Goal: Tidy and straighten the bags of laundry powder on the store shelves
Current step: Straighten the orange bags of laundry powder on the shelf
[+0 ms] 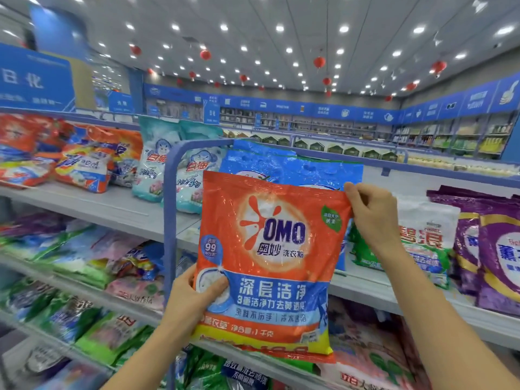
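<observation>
The left fingers (215, 285) clasp the lower left edge of the orange bag (270, 266), the right fingers (355, 192) pinch its top right corner; it hangs upright before the blue bags (281, 163), off the shelf (112, 209); the slick film may slip from that corner pinch, dropping it onto the rows below.

Bare shelf front (107, 209) left of blue post (169, 220); teal bags (152, 170) just behind.

orange OMO bag (267, 263) | upright, label facing camera | held before shelf bags (281, 164)
</observation>
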Tool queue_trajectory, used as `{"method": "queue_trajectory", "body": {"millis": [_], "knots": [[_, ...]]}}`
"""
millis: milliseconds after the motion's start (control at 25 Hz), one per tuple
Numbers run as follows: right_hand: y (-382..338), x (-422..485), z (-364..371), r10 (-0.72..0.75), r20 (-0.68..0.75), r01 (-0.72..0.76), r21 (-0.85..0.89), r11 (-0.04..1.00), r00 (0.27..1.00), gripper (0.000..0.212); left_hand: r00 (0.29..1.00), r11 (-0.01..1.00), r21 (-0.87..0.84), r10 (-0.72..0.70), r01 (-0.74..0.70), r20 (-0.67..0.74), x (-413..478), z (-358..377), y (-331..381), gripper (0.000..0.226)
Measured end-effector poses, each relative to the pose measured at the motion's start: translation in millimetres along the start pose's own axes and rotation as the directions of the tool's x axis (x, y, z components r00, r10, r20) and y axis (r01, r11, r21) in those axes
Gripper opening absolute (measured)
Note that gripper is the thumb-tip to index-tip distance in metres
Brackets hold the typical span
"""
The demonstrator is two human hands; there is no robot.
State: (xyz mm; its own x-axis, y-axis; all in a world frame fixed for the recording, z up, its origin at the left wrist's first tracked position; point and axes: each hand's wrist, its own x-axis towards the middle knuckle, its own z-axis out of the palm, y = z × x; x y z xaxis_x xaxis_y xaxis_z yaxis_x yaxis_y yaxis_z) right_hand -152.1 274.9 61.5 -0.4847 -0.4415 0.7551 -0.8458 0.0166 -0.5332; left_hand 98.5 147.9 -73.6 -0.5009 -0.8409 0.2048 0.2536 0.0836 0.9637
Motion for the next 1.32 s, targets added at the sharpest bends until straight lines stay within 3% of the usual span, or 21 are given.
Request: {"method": "queue_trajectory", "body": {"millis": [80,160,320,440,600,680,720,840,960,1080,1240,1320], "knots": [[-26,6,30,-0.057,0.001,0.057,0.008,0.998,0.998,0.052,0.998,1.000,-0.002,-0.026,0.026,-0.063,-5,-28,3,0.093],[-54,10,64,-0.086,-0.019,0.087,0.076,0.993,0.996,0.053,0.993,0.999,-0.022,-0.046,0.044,-0.108,-6,-60,8,0.106],[-119,8,144,-0.069,0.053,0.046,0.352,0.935,0.996,0.049,0.976,1.000,-0.006,-0.019,0.018,-0.216,-3,-149,28,0.111],[-167,9,206,-0.074,0.180,-0.036,0.540,0.841,0.981,0.026,0.960,1.000,0.014,0.012,-0.009,-0.281,3,-224,51,0.108],[-235,-13,317,-0.084,0.302,-0.156,0.687,0.710,0.949,0.010,0.917,0.994,0.060,0.109,-0.093,-0.384,20,-338,91,0.098],[-266,-36,377,-0.088,0.481,-0.301,0.669,0.679,0.872,0.016,0.896,0.993,0.054,0.118,-0.105,-0.427,26,-394,106,0.088],[-276,-49,407,-0.090,0.585,-0.393,0.642,0.658,0.806,0.030,0.888,0.993,0.056,0.120,-0.107,-0.444,28,-418,113,0.088],[-309,-80,495,-0.154,0.824,-0.616,0.519,0.593,0.546,0.067,0.853,0.991,0.085,0.133,-0.104,-0.505,36,-490,121,0.093],[-345,-96,561,-0.218,0.886,-0.713,0.460,0.530,0.409,0.080,0.800,0.994,0.082,0.111,-0.077,-0.589,49,-557,115,0.041],[-381,-104,614,-0.241,0.882,-0.741,0.471,0.479,0.405,0.061,0.752,0.997,0.077,0.070,-0.026,-0.655,66,-621,103,0.018],[-411,-100,693,-0.245,0.884,-0.731,0.467,0.498,0.398,0.052,0.727,0.998,0.055,0.047,-0.013,-0.685,108,-696,91,0.033],[-424,-86,734,-0.243,0.879,-0.745,0.476,0.466,0.409,0.053,0.744,0.998,0.062,0.054,-0.017,-0.666,142,-727,94,0.053]]}}
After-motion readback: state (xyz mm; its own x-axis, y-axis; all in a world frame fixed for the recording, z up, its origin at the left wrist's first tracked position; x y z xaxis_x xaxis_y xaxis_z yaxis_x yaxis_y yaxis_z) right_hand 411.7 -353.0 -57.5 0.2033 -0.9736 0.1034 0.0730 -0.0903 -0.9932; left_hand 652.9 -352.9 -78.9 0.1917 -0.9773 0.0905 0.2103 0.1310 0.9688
